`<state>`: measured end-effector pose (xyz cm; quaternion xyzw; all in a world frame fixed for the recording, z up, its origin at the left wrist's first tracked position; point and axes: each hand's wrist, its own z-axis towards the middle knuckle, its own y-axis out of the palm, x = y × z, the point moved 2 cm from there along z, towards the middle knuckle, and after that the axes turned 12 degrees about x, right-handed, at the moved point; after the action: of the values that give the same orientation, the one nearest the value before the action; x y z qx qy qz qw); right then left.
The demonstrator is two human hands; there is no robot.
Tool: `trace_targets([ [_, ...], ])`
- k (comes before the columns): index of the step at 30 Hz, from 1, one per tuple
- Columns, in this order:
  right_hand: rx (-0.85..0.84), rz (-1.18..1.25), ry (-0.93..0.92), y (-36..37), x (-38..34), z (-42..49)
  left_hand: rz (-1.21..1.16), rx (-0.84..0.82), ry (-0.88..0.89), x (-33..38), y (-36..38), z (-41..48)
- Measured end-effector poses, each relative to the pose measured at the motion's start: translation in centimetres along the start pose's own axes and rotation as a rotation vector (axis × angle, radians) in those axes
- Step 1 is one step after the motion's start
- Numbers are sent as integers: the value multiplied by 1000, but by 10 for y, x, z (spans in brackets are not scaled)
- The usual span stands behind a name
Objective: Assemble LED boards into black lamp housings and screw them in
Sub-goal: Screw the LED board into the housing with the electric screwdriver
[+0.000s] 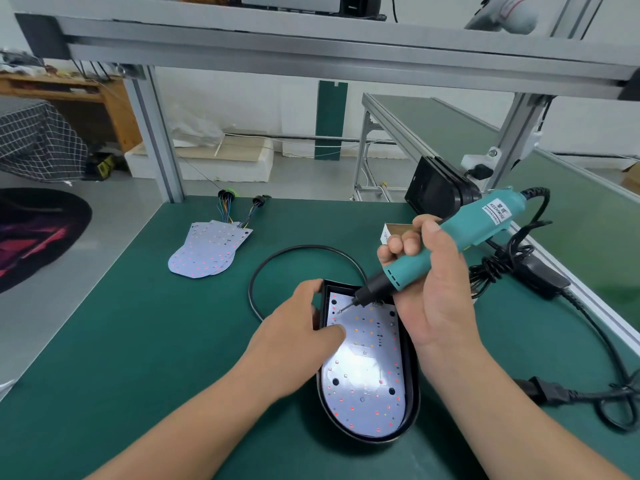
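Note:
A black lamp housing (412,403) lies on the green mat in front of me, with a white LED board (367,382) seated inside it. My left hand (298,327) grips the housing's upper left rim, thumb pressing on the board. A teal electric screwdriver (460,237) is held in my right hand (426,282), tilted down to the left. Its bit tip (341,310) touches the board near the upper left corner, with a small screw at the tip.
A stack of spare LED boards (207,249) with coloured wires lies at the far left of the mat. A black cable loop (294,249) curls behind the housing. More black housings (436,188) stand at the back right. Power cords (588,375) trail along the right edge.

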<state>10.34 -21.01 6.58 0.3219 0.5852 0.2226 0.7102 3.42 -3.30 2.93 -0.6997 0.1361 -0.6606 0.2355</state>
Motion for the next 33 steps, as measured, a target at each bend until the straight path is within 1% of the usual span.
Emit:
trace_targets([
  [8, -20, -8, -10, 6, 5, -3, -98, -13, -28, -7, 2, 4],
  [17, -26, -42, -47, 9, 5, -4, -112, -11, -47, -4, 3, 4],
  [25, -64, -73, -85, 12, 3, -7, -114, -8, -58, -4, 3, 4],
  [33, -44, -67, -88, 13, 3, -6, -129, -5, -54, -4, 5, 4],
])
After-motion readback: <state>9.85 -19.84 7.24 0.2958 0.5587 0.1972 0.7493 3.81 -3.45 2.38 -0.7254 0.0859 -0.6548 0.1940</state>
